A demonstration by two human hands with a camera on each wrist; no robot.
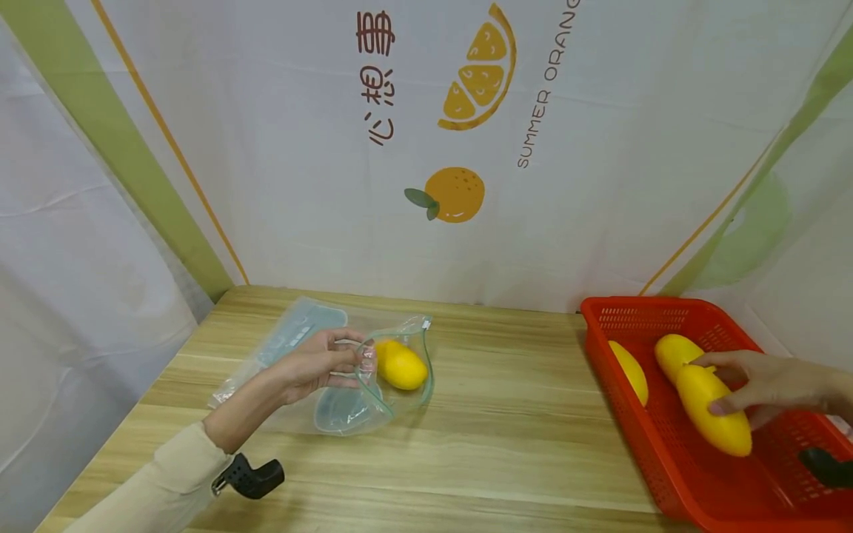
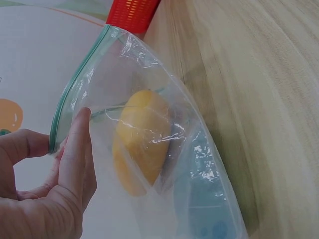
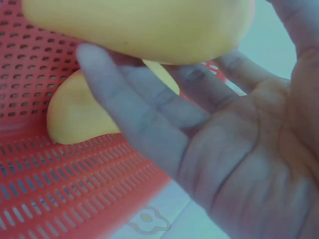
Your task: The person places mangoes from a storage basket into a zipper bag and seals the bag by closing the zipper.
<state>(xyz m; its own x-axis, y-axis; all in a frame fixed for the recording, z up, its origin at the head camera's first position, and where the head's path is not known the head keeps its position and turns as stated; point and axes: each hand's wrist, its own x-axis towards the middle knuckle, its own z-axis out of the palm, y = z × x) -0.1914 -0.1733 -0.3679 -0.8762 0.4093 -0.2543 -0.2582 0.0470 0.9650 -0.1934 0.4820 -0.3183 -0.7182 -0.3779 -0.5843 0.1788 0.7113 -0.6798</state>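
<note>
A clear zip bag [image 1: 346, 414] with a green seal lies on the wooden table at left, its mouth spread toward the right. My left hand [image 1: 316, 366] pinches the bag's mouth at the seal between thumb and fingers. Inside the bag rests a yellow mango [image 1: 404, 367], seen through the plastic in the left wrist view. Over at the right, my right hand [image 1: 766, 377] grips another mango [image 1: 716, 414] within the red basket [image 1: 636, 459]. Two more mangoes sit in that basket, one mango [image 1: 674, 349] near the held fruit and one mango [image 1: 629, 372] against the left wall.
The wooden table [image 1: 513, 429] spans between bag and basket. A white curtain [image 1: 300, 185] printed with oranges hangs behind the table and along both sides. Black mounts show at each wrist, with the left mount [image 1: 256, 477] above the tabletop.
</note>
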